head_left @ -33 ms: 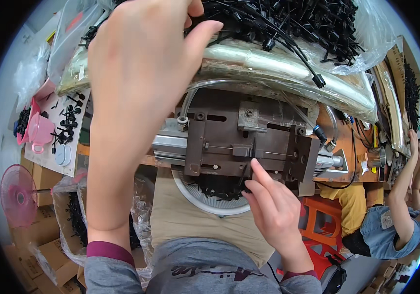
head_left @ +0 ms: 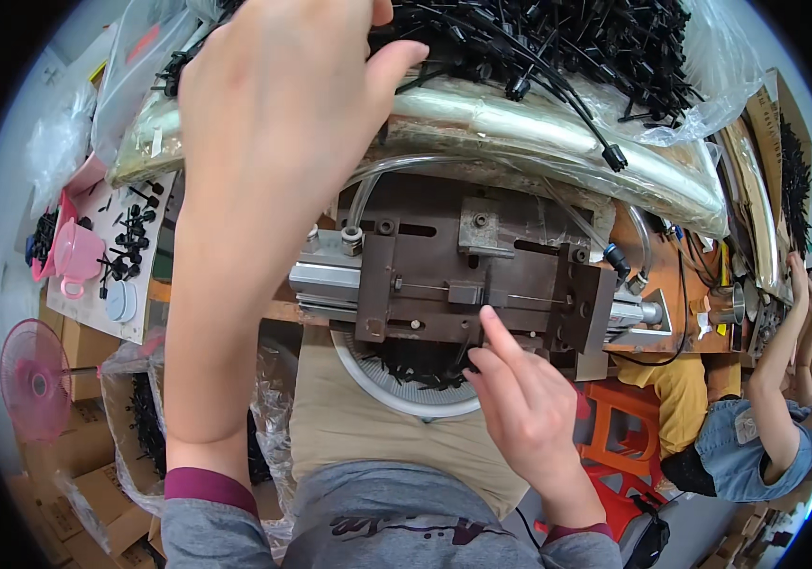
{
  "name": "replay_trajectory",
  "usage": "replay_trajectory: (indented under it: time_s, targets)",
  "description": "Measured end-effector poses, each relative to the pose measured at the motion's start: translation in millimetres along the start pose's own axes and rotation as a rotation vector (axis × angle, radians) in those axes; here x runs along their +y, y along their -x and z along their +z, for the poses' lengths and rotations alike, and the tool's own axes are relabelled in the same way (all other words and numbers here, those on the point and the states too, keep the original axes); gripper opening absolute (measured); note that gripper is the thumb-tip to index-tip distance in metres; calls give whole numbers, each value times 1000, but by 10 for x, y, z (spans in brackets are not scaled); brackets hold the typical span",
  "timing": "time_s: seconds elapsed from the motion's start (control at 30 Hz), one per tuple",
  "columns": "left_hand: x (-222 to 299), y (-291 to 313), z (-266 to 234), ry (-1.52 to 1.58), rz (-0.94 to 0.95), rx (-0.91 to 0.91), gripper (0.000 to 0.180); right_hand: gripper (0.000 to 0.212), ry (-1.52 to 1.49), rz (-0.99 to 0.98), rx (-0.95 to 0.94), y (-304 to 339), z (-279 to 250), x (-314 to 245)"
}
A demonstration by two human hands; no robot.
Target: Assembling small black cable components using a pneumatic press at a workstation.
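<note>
The right hand (head_left: 529, 408) stays at the brown fixture (head_left: 425, 254), left hand (head_left: 282, 90) to its far left. I cannot tell either grip.

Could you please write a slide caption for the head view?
Right hand at a flat, dark-brown metal fixture, left hand near a heap of slender black plastic parts.

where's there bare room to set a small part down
A small patch of the white table is bare between the pink cup and white round container. The dark machine plate is mostly bare between its left crossbar and the grey bracket. Crowded: the heap of black parts at the top, and around the small central block, by the right hand.
</note>
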State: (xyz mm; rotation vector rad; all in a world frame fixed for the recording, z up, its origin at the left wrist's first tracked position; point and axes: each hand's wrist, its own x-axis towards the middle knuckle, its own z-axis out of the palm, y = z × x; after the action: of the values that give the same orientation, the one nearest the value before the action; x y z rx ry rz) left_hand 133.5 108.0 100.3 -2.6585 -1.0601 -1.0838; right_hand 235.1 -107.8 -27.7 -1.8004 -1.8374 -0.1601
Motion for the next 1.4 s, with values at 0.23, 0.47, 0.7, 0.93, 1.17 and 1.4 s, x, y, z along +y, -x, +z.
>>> replay_trajectory:
  time_s: [0.23, 0.47, 0.7, 0.93, 1.17, 1.4]
  targets:
    - [173, -122, 68, 68, -23, -211, 19, 22, 101, 3, -41, -77, 33, 40]
    - [-231, -216, 380, 129, 100, -167, 27, 22, 98, 11, -79, -68, 0, 44]
    - [-251, -247, 401, 146, 91, -200, 28, 30, 17, 39, -88, -124, -99, -26]
    - [-343, -127, 313, 159, 353, 14, 22, 35, -150, 81, 9, -105, -163, -5]
    - [-304, 53, 93, 170, 420, -41, 21, 35, -441, 298, 167, -166, -237, 18]
    - [110, 674, 118, 476, 586, -113, 18, 35, -1380, 524, 235, -263, -377, -10]
